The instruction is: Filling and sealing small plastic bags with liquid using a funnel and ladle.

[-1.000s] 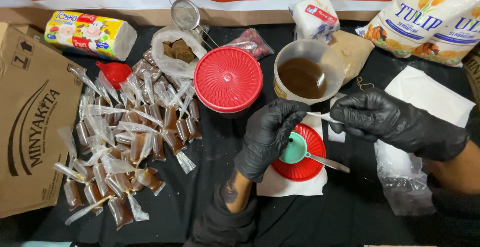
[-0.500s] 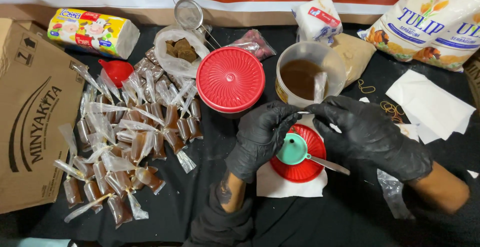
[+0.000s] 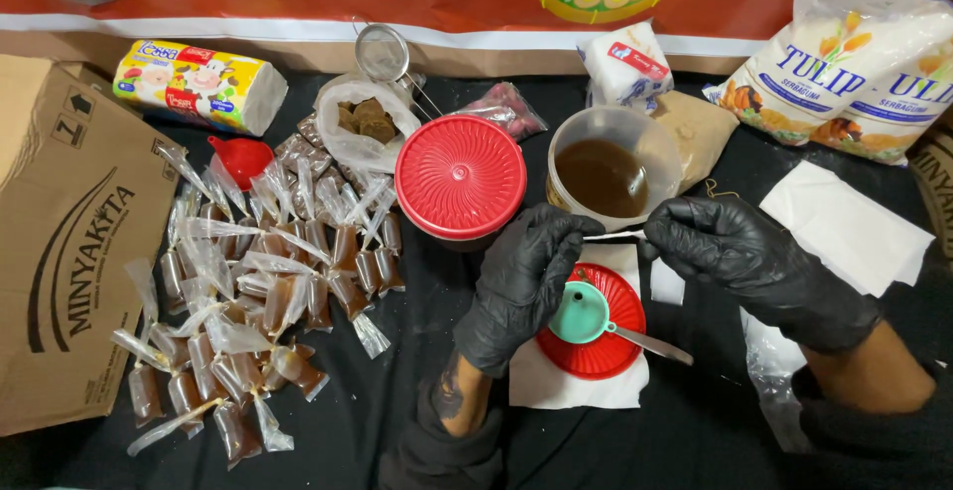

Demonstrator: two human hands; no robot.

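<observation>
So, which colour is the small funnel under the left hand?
Teal green; the funnel shows in the head view, on a red lid.

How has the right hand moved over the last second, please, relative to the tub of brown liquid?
Yes: the right hand has drawn in leftward, from beside the tub to just below its rim.

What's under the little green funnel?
The green funnel sits on a flat red lid, beside a metal spoon. White paper lies beneath the lid. What is under the paper's middle is covered.
</observation>
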